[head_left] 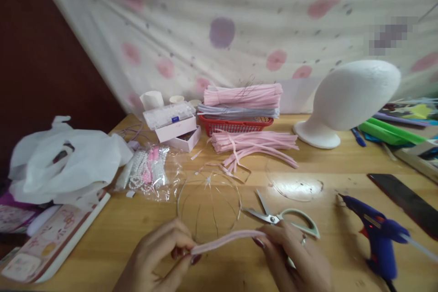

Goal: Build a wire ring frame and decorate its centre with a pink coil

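Both of my hands hold one pink fuzzy pipe cleaner (227, 240) stretched level between them, low over the wooden table (143, 228). My left hand (155, 258) pinches its left end with thumb and fingers closed. My right hand (294, 258) grips the right end, fingers curled. Just behind the pipe cleaner lies a thin round wire frame (209, 203) with spokes. Scissors (284, 219) with pale handles rest open beside my right hand.
A loose pile of pink pipe cleaners (253, 145) lies before a red basket (236, 125) stacked with more. A white foam head (345, 98) stands at right, a blue glue gun (378, 237) near the right edge. Bagged beads (147, 171), pink boxes (176, 130) and a white bag (65, 159) sit left.
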`<action>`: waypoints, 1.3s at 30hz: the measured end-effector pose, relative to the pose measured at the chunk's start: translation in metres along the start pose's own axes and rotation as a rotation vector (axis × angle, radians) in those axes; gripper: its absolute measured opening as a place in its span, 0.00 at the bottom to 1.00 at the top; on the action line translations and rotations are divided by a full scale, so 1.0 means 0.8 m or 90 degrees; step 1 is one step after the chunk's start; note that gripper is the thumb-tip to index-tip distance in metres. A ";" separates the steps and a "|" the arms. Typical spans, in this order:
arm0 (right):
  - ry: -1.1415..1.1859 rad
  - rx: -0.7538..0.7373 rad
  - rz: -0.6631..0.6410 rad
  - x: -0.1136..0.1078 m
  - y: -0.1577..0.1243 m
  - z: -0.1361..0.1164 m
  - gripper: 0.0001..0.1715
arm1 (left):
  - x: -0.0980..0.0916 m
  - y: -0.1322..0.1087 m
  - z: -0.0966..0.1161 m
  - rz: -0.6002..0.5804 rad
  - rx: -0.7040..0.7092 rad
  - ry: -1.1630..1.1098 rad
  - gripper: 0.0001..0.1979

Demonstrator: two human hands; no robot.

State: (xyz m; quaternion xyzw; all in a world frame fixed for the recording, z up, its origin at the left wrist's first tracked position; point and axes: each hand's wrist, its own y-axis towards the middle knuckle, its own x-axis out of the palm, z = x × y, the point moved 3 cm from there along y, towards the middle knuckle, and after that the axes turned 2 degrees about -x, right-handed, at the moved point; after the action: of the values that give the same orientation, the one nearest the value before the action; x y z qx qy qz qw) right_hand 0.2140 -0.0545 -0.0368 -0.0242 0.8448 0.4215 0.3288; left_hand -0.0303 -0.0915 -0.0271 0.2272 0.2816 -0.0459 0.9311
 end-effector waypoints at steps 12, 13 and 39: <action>-0.007 -0.020 0.038 -0.006 0.004 -0.013 0.13 | 0.021 -0.007 -0.005 -0.027 -0.089 -0.120 0.10; -0.004 -0.016 0.027 -0.006 0.003 -0.012 0.15 | 0.019 -0.009 -0.010 0.002 -0.105 -0.189 0.10; 0.069 0.000 -0.132 0.040 0.015 -0.033 0.16 | 0.027 0.011 -0.029 0.499 -0.360 -0.805 0.14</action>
State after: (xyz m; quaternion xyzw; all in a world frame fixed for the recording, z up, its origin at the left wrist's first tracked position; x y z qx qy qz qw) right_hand 0.1709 -0.0586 -0.0355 -0.1343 0.8542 0.3830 0.3249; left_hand -0.0218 -0.0723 -0.0523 -0.0041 -0.3996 0.2378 0.8853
